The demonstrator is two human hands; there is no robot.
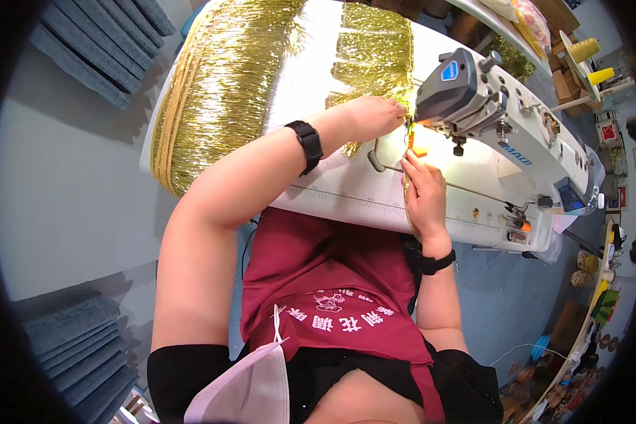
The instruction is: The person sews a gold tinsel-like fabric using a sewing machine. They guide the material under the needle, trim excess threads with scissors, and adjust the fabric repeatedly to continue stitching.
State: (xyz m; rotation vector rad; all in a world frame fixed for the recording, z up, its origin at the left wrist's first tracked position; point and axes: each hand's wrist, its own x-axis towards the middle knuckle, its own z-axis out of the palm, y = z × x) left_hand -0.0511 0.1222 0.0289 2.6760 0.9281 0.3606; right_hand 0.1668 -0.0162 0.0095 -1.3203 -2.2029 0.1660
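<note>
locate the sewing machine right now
In the head view, the sewing machine stands right of centre on the white table, just right of the left hand.

Shiny gold tinsel fringe (371,53) lies spread on the white worktop (307,78), strands pointing left; a narrow gold strip (405,192) runs toward the near edge, though whether they join is unclear.
</note>
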